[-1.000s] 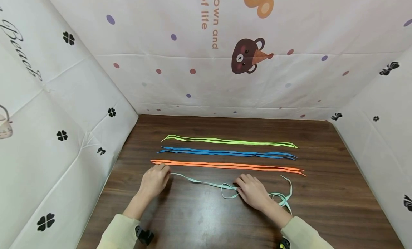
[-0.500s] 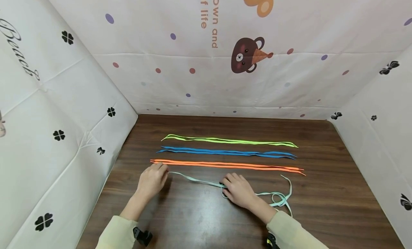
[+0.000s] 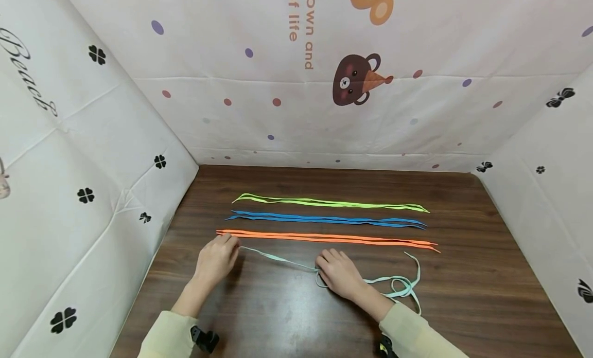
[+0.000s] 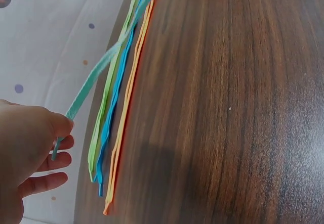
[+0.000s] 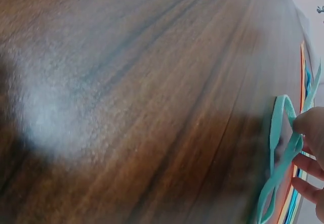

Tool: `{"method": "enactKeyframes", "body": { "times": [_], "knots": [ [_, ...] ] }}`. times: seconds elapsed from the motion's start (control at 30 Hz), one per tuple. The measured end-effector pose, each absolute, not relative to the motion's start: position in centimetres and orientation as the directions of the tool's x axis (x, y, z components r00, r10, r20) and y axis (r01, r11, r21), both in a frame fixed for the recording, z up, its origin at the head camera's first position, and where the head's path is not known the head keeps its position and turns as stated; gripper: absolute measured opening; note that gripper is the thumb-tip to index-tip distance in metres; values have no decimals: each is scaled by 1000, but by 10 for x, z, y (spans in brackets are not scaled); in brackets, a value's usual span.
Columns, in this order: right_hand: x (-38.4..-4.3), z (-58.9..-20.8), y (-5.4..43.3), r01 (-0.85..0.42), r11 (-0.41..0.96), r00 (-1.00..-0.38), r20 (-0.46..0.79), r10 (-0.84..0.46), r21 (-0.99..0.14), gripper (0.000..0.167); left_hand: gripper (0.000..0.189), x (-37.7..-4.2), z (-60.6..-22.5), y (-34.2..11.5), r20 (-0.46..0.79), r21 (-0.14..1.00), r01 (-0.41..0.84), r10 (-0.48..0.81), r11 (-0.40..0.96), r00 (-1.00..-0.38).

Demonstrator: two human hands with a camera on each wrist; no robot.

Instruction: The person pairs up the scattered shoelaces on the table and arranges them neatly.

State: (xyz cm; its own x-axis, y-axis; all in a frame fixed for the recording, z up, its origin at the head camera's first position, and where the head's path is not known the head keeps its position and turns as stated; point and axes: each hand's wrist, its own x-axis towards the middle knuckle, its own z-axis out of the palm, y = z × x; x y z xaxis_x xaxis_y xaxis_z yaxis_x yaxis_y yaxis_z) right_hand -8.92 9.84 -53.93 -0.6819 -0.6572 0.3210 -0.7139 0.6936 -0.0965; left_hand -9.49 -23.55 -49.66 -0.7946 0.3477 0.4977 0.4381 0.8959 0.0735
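A mint-green shoelace [image 3: 279,258] stretches between the two hands, near the front of the other laces. At its left end, my left hand [image 3: 216,260] pinches it between thumb and fingers, a short tip poking out below them in the left wrist view. My right hand [image 3: 340,276] pinches the same shoelace [image 5: 277,128] partway along, where a small loop hangs beside the fingers. Past the right hand, the rest of the lace lies in loose loops on the table, one end curving up toward the back.
Behind the hands, orange laces [image 3: 324,238], blue laces [image 3: 324,219] and yellow-green laces [image 3: 324,202] lie in straight rows across the brown wooden table [image 3: 486,296]. White printed cloth [image 3: 222,121] walls the back and both sides.
My right hand has slid left along the mint-green shoelace, leaving more of it visible on its right. The left hand has shifted slightly left, still pinching the end.
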Motion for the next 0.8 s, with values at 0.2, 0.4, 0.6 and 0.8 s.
{"method": "enactKeyframes", "body": {
  "times": [0.2,0.4,0.6,0.8],
  "knots": [
    [-89,-532,101,-720,679,-676,367,-639,-143,10,13,-94,-499,-241,461,85,405,324,911,-826],
    [-88,-523,102,-722,668,-680,364,-637,-179,9,14,-94,-501,-245,450,108,389,304,915,-840],
    [-85,-515,103,-718,671,-687,342,-641,-185,8,13,-93,-504,-247,425,141,364,275,921,-862],
    [-83,-514,109,-718,674,-686,338,-645,-171,8,13,-91,-506,-253,409,150,336,251,930,-877]
  ]
}}
